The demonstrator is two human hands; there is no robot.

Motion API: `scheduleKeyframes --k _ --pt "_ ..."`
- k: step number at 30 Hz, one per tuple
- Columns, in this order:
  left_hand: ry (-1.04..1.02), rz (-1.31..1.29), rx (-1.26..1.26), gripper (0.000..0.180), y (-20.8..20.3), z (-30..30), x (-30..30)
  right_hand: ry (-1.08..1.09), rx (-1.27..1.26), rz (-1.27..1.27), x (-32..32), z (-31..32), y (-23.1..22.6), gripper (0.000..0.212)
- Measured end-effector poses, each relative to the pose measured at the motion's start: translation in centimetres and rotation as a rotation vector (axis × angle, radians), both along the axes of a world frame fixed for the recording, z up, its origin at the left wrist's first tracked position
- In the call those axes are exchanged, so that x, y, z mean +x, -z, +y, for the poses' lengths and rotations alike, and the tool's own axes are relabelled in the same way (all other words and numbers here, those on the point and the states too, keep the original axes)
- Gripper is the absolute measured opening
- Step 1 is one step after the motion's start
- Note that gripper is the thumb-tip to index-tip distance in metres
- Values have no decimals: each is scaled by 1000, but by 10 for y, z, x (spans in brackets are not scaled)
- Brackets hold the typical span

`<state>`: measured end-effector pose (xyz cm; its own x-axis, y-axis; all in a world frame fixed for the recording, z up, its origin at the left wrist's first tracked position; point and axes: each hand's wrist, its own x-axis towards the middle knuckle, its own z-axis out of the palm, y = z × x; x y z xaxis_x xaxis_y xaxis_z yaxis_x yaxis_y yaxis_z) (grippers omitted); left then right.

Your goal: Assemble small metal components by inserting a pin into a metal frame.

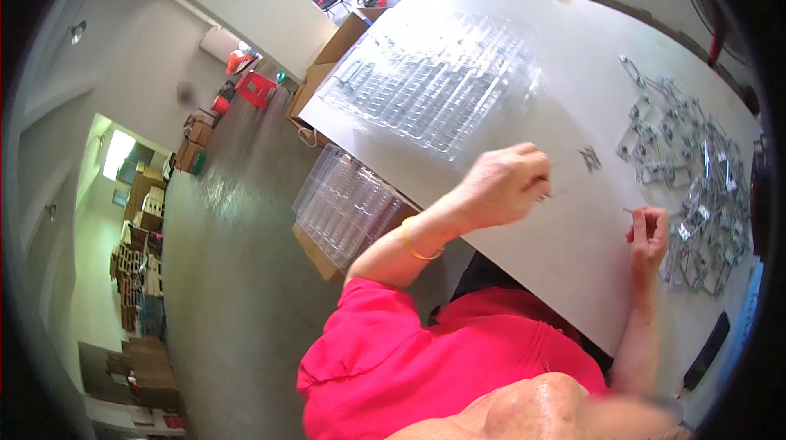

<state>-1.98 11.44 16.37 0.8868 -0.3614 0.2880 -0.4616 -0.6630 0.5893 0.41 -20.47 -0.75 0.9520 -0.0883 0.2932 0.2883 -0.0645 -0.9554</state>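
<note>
A counter (561, 248) bears clear plastic trays (434, 80) at far left and a heap of metal clips (697, 215) at right, while the left hand (508, 184) above its middle and the right hand (649, 233) beside the heap respectively pinch a wire piece (589, 160) and a small grey bit (628, 210).

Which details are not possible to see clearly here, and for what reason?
All in the head view:
Metal piece held by the left hand: exact shape, blurred.
Thin piece in the right hand: what it is, too small.
Pile of metal parts: number, hidden by overlap.
Clear trays: number, lost in glare.
</note>
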Motion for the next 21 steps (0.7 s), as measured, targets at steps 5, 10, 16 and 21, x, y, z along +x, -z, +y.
scheduleKeyframes --k 5,10,16,21 --pt "-348 -241 -22 5 -46 108 10 55 -51 51 3 -11 4 16" --pt "-640 -418 206 9 -71 237 26 44 -1 128 8 -12 4 16" --pt "-793 -450 189 12 -81 301 41 58 -53 201 6 -9 -5 17" --pt "-803 -372 215 15 -77 304 60 61 -133 218 8 -13 -3 18"
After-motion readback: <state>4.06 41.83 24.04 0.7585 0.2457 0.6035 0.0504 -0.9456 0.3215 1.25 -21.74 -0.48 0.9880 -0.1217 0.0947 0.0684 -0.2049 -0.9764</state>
